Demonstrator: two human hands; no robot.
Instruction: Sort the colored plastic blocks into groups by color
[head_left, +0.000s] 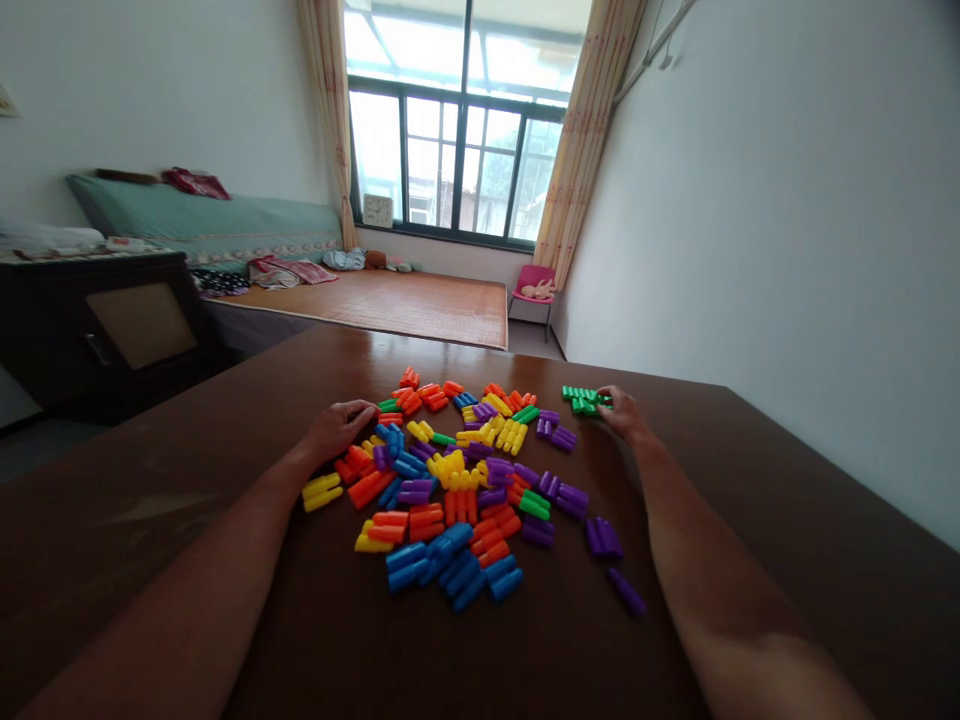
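Note:
Many plastic bullet-shaped building pieces lie in a loose pile on the brown table. On the pile's left side my left hand (343, 427) rests with its fingers stretched out, the tips beside a green piece (388, 406) and an orange one (390, 419). Further right, my right hand (619, 410) has thumb and fingers closed on a green piece (587, 407). Just behind it stretches a row of joined green pieces (577, 393). Another green piece (535, 503) lies among purple and orange ones, and one more green piece (526, 414) sits near the yellow group.
Blue pieces (457, 575) form the near edge of the pile on the table (315, 630). A single purple piece (627, 591) lies apart near my right forearm. Beyond the table stand a bed (420, 305), a pink chair (534, 280) and a dark cabinet (52, 320).

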